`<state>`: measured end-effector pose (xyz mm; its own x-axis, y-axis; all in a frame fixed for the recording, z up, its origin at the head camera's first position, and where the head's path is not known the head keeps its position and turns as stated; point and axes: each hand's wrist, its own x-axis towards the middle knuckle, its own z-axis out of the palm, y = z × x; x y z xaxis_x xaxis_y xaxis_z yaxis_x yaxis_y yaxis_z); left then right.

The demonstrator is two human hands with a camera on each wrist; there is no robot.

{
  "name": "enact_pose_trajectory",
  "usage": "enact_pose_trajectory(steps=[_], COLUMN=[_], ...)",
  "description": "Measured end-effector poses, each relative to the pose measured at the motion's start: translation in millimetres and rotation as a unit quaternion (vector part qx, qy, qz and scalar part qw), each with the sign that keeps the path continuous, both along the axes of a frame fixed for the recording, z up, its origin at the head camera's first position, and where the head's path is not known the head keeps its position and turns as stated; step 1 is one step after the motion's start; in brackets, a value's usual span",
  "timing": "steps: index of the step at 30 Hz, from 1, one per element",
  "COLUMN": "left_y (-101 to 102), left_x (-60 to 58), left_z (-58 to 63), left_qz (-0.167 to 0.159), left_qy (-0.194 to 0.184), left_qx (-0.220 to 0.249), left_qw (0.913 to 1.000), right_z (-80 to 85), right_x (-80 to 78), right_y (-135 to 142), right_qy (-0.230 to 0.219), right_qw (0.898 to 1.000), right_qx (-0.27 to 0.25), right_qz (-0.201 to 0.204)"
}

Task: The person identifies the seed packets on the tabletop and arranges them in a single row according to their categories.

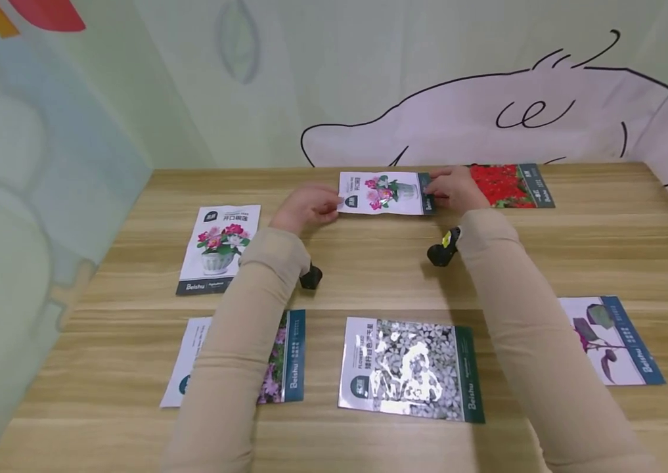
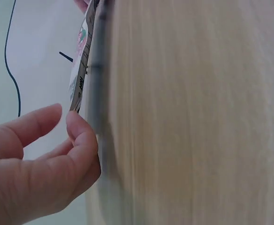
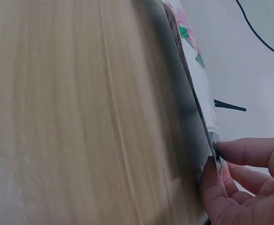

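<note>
A white flower seed packet (image 1: 385,192), printed with pink blooms in a vase, lies sideways between the two hands near the table's back edge. My right hand (image 1: 456,188) pinches its dark end; in the right wrist view the thumb (image 3: 249,151) presses one face with fingers behind. At the packet's other end is my left hand (image 1: 309,209). The left wrist view shows its index fingertip right at the packet's corner and its thumb (image 2: 40,123) held apart from it. Both wrist views show the packet (image 3: 197,82) edge-on, with a shadow along the wood.
A red-flower packet (image 1: 502,186) lies beside the right hand. Another potted-flower packet (image 1: 215,253) is at left. Nearer lie a purple-flower packet (image 1: 293,355) partly under the left sleeve, a glossy white-flower packet (image 1: 410,368), and a packet (image 1: 611,338) at right. A wall rises behind the table.
</note>
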<state>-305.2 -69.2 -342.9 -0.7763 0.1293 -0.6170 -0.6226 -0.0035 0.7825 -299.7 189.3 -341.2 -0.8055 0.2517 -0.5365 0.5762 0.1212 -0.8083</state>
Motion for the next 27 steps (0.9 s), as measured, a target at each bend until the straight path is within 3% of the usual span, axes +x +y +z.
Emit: enact_pose_trajectory(steps=[3,4,6,8,10,11,13,17,18,20,25,27], left_y=[-7.0,-8.0,-10.8,-11.0,-7.0,-8.8,-5.8,2.4,5.7,6.7,-1.7,-6.7], left_x=[-35.4,-38.6,-56.5,-57.5,-46.4,-53.5,-38.5,-1.9,10.5,22.3,33.9,27.5], left_z=[-36.1,-35.0,-55.8,-55.8,-44.5,-57.9,-44.1,-4.8,10.8,25.7,37.7,33.1], left_qz=[-0.006,0.002,0.015,0.023,0.036,0.037,0.041,0.058,0.068,0.082,0.09,0.127], left_qy=[-0.027,-0.046,-0.062,-0.071,-0.067,-0.06,-0.054,-0.035,-0.03,-0.018,0.043,0.047], left_qx=[0.064,0.089,0.122,0.144,0.14,0.153,0.15,0.133,0.119,0.137,0.187,0.248], left_qw=[0.9975,0.995,0.9905,0.9868,0.9872,0.9856,0.9863,0.9887,0.9901,0.9869,0.9773,0.9594], right_z=[5.1,7.3,12.4,18.4,24.4,27.2,33.0,45.4,48.4,53.6,61.7,63.3], right_x=[-0.4,-0.3,0.6,2.6,4.4,5.1,6.7,9.4,10.2,12.1,17.0,19.1], right_y=[4.7,5.7,7.5,9.3,10.3,11.0,12.1,13.2,13.0,12.2,9.8,8.6], right_qy=[-0.014,-0.016,-0.018,-0.021,-0.025,-0.027,-0.028,-0.018,-0.015,-0.01,-0.011,-0.015], right_qw=[1.0,1.0,0.999,0.998,0.996,0.994,0.99,0.982,0.981,0.977,0.969,0.965], right_qx=[-0.005,-0.01,-0.031,-0.057,-0.089,-0.107,-0.137,-0.187,-0.195,-0.212,-0.245,-0.256], right_qz=[0.013,0.017,0.017,0.011,0.006,0.0,-0.001,0.006,0.01,0.014,0.033,0.049])
